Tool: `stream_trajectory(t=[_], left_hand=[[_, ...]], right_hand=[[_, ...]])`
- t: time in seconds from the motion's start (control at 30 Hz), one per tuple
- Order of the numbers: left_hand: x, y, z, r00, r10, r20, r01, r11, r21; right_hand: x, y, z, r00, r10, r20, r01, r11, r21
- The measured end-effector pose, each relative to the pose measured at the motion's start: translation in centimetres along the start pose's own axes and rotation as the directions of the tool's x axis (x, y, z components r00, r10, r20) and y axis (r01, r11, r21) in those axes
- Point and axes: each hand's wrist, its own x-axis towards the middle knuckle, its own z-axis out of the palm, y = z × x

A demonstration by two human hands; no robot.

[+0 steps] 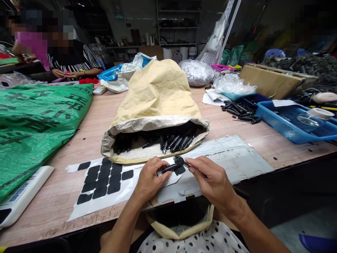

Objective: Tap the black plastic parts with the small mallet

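My left hand (150, 178) is closed on a black plastic part (170, 168) with a slim stem and a rounded head. Fingers of my right hand (210, 174) are pinched at that head; whatever they grip is too small to make out. Just beyond both hands lies the mouth of a tan woven sack (160, 95), with many similar black parts (179, 142) inside. To the left of my left hand, a white sheet (119, 198) carries rows of black rounded-square stickers (101, 184). A single black sticker (180, 170) lies under the part.
A grey board (231, 154) lies at the table edge. Right stand a blue basket (286, 130) and a pile of black parts (240, 111). A green sack (39, 130) and a white box (26, 196) are left. An open bag (181, 233) sits at my lap. Two people work far left.
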Motion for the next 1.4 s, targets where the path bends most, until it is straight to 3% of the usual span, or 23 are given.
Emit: stream_trajectory(t=[0.17, 0.27, 0.47, 0.67, 0.83, 0.97, 1.17, 1.4], left_hand=[[0.1, 0.1, -0.2, 1.0, 0.01, 0.009, -0.01, 0.999, -0.032], [0.1, 0.1, -0.3, 1.0, 0.008, 0.021, -0.008, 0.999, -0.039], [0.0, -0.2, -0.2, 1.0, -0.001, 0.023, 0.002, 0.998, -0.057], [0.1, -0.3, 0.0, 1.0, -0.001, 0.02, 0.002, 0.999, -0.054], [0.0, -0.1, -0.1, 1.0, -0.007, 0.018, 0.008, 1.0, -0.012], [-0.2, -0.1, -0.4, 0.999, 0.0, 0.042, 0.0, 1.0, 0.008], [-0.2, -0.1, -0.4, 0.998, 0.022, 0.059, -0.024, 0.999, 0.027], [-0.2, -0.1, -0.1, 0.999, -0.016, 0.032, 0.014, 0.998, 0.059]], right_hand=[[-0.7, -0.4, 2.3, 0.996, -0.076, 0.037, 0.077, 0.997, -0.02], [-0.9, 0.0, 3.0, 0.994, -0.061, 0.092, 0.069, 0.994, -0.085], [-0.7, 0.4, 2.0, 1.0, -0.018, -0.009, 0.018, 1.0, -0.018], [-1.4, 1.1, 1.9, 0.999, -0.004, 0.05, 0.007, 0.998, -0.064], [-0.8, 1.8, 0.3, 0.998, 0.027, -0.06, -0.03, 0.998, -0.051], [-1.2, 4.1, -1.8, 0.99, 0.065, -0.123, -0.09, 0.974, -0.208], [-2.9, 8.3, -2.8, 0.986, 0.102, -0.13, -0.156, 0.835, -0.528], [-3.3, 8.5, -1.9, 0.982, 0.067, -0.175, -0.164, 0.756, -0.634]])
